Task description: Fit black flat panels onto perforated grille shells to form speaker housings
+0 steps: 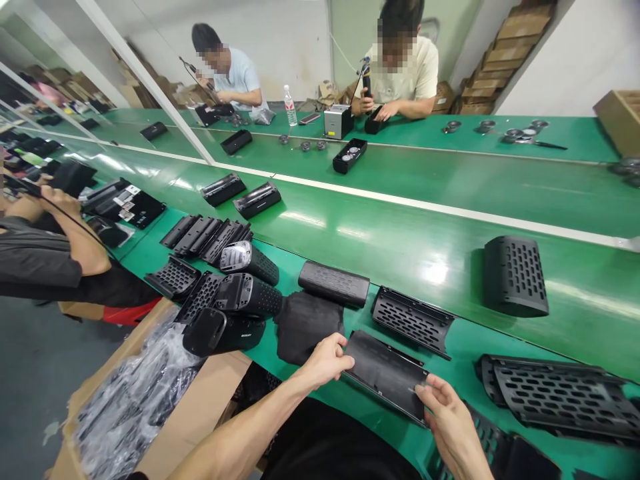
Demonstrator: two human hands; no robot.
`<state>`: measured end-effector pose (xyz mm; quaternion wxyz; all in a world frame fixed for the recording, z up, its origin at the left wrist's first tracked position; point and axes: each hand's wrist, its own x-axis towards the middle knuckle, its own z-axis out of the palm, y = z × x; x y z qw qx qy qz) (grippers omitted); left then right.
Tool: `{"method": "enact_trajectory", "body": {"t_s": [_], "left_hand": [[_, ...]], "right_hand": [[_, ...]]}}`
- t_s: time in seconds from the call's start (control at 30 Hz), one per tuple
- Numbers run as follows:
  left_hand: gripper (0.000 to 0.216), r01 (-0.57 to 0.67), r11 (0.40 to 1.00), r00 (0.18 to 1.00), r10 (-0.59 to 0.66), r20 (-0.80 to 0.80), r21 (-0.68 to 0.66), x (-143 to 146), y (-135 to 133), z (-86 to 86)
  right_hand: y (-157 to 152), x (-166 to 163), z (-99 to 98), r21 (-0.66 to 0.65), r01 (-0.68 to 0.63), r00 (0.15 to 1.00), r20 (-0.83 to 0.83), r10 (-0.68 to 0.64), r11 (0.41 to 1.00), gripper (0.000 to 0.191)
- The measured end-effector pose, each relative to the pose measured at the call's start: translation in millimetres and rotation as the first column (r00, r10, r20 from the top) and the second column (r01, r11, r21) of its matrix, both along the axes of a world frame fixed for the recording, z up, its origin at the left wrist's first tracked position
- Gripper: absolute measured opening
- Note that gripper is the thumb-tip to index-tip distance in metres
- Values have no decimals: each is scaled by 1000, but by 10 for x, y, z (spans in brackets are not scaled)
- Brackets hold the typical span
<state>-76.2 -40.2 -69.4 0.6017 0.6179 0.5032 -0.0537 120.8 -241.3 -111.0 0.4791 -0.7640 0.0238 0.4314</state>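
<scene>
My left hand (326, 362) pinches the left end of a black curved speaker panel (385, 373), its thumb on the top face. At the opposite end, my right hand (445, 403) grips the same panel between thumb and fingers. The inside of this panel looks smooth and dark, with no slots showing; small tabs run along its edges. Left of it lies a stack of thin black sheets (305, 327), close to my left hand. Just beyond the held piece rest a slotted black panel (413, 320) and a panel with its outer curve up (334, 283).
Large slotted panels (565, 393) lie at the right. Black speaker housings (250, 293) and stacked panels (205, 237) crowd the left. A carton of plastic-wrapped parts (140, 393) stands lower left. A housing (515, 275) sits on the green belt (400, 247). Co-workers (400, 73) work opposite and at left.
</scene>
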Motion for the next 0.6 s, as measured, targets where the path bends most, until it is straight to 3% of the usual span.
{"method": "enact_trajectory", "body": {"t_s": [0.07,0.2,0.3,0.6], "left_hand": [[32,-27,996,996,34,78,-83,-34,31,141],[36,-100,960,940,177,290,-260,-51,81,390],[35,-90,942,902,215,374,-323,-42,88,521],[24,-60,901,824,287,488,-429,-51,40,865]], "right_hand": [[31,7,195,66,39,999,-9,-38,997,77],[99,61,551,151,79,997,-8,-79,985,66],[136,79,771,188,85,996,-20,-83,978,60],[19,128,1161,265,115,989,-119,-86,957,58]]}}
